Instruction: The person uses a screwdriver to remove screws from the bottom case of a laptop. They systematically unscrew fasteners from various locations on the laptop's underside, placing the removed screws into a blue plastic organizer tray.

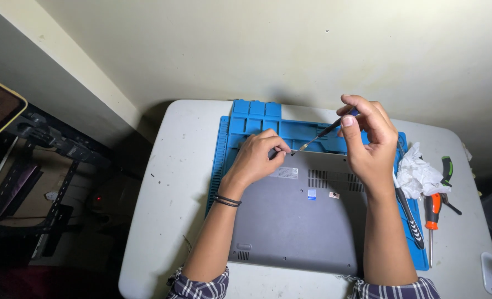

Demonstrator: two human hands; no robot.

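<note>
A grey laptop [293, 221] lies bottom side up on a blue work mat [260, 124]. My right hand [368, 138] holds a thin dark screwdriver [318, 137] by its handle, above the laptop's far edge. The tip slants down to the left and meets the fingertips of my left hand [260, 155]. My left hand's thumb and forefinger are pinched together at that tip, over the laptop's far left corner. Whatever sits between those fingers is too small to see.
The mat lies on a small white table [166, 194] against a pale wall. To the right of the laptop are a black-handled tool [411, 218], crumpled white tissue [420, 174], an orange-handled screwdriver [432, 213] and a green-and-black tool [447, 169]. A dark rack [41, 177] stands at left.
</note>
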